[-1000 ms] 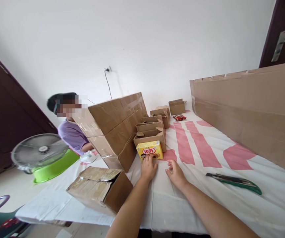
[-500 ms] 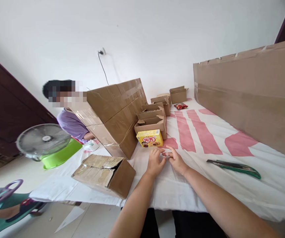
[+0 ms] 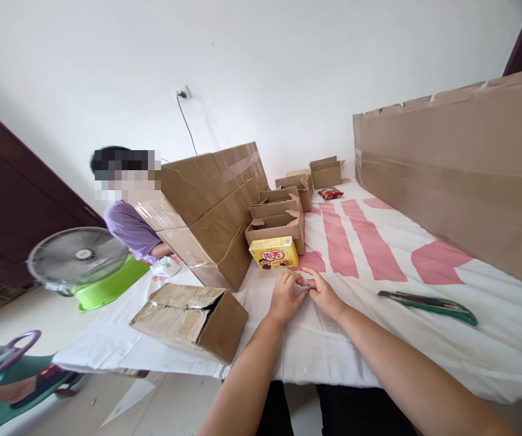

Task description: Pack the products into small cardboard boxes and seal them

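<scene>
My left hand (image 3: 286,298) and my right hand (image 3: 325,297) meet over the white cloth, fingers curled and fingertips close together. Between the fingertips there may be something small and pale, too small to make out. Just beyond them stands a yellow snack box (image 3: 274,254) with red and white lettering; neither hand touches it. To the right of my right hand lies a green utility knife (image 3: 429,307), its blade end pointing left. A taped brown carton (image 3: 183,318) sits left of my left forearm.
Several small open cartons (image 3: 275,229) line up behind the yellow box, near a red snack packet (image 3: 330,193). Large cardboard walls stand left (image 3: 213,206) and right (image 3: 456,175). At left are a person in a purple sleeve (image 3: 129,227), a fan (image 3: 77,257) and a green basin (image 3: 111,284).
My fingertips have shifted slightly and my left thumb has moved nearer the right hand. The person behind the cardboard has moved their head a little to the right.
</scene>
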A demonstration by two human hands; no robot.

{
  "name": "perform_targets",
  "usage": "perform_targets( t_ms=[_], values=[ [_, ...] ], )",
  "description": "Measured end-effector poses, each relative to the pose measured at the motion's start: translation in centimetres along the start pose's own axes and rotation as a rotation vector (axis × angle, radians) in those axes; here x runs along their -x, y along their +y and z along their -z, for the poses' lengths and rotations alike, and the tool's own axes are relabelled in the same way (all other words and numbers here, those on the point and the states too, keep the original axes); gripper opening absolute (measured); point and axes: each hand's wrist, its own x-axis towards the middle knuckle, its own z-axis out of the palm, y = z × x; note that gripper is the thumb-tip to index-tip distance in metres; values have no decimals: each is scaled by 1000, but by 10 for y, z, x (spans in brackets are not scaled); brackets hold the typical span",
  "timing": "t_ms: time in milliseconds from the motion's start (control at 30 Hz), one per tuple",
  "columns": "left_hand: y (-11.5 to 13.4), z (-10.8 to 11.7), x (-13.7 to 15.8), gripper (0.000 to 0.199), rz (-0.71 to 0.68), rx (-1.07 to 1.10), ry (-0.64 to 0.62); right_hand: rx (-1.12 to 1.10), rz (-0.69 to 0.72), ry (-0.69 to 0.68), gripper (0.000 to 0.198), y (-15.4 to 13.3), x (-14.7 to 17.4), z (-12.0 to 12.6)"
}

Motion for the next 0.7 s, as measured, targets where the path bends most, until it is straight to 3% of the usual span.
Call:
perform_targets(
  t_ms=[233, 400, 600, 700],
  values=[
    [-1, 0, 0, 15, -28, -10, 95, -18, -26, 35, 61, 0, 0, -2],
    [-5, 1, 2, 13, -23, -54, 155, 14, -62, 131, 31, 1, 0, -2],
    [-5, 1, 2, 13, -42, -64, 119, 70, -97, 269, 15, -8, -6, 1],
    [-10, 1, 2, 13, 9, -31, 87, 143, -116, 332, 17, -17, -7, 0]
  ],
)
